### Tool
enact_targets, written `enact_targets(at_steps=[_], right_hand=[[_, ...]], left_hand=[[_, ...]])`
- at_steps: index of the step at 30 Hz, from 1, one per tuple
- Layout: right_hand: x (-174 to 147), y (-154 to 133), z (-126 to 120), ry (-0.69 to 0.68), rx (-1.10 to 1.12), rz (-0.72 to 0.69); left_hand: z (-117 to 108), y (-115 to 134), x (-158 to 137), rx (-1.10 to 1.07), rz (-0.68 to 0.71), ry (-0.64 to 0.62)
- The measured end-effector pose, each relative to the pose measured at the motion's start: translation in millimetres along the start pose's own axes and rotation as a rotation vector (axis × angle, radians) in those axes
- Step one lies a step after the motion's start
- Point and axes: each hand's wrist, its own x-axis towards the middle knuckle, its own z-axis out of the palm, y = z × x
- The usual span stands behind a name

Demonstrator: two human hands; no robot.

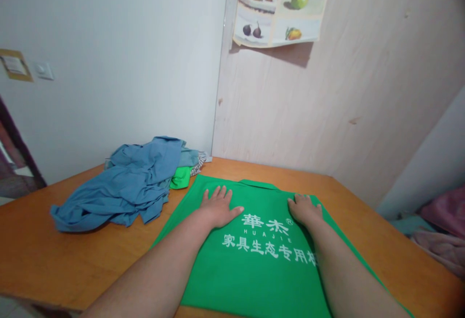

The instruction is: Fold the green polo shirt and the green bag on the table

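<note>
A green shirt [250, 279] with white printed lettering lies spread on the table, its collar [258, 184] at the far edge. My left hand [219, 207] rests flat on the upper left of the shirt, fingers spread, thumb pointing toward the lettering. On the upper right lies my right hand [304, 207], palm down with its fingers stretched out. Neither hand grips the cloth. Part of the lettering and the shirt's right side are hidden under my right forearm.
A rumpled heap of blue clothes [134, 177] sits on the left of the wooden table [32, 260], with a bright green cloth [180, 177] beside it. Behind the table stand walls, one bearing a fruit poster [278, 10]. Pink fabric [445, 216] lies beyond the right edge.
</note>
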Motion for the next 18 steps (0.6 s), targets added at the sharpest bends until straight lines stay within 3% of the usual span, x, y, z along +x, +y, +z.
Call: enact_targets(at_steps=[4, 8, 18], right_hand=[[-7.9, -12.3, -2.4, 0.04, 0.054, -0.114], [-16.0, -30.6, 2.5, -0.051, 0.073, -0.282], [-7.3, -24.4, 5.7, -0.077, 0.028, -0.203]], left_hand=[[-0.3, 0.4, 0.1, 0.011, -0.001, -0.013], [-0.4, 0.3, 0.1, 0.016, -0.004, -0.01], [1.3, -0.7, 0.4, 0.008, -0.006, -0.009]])
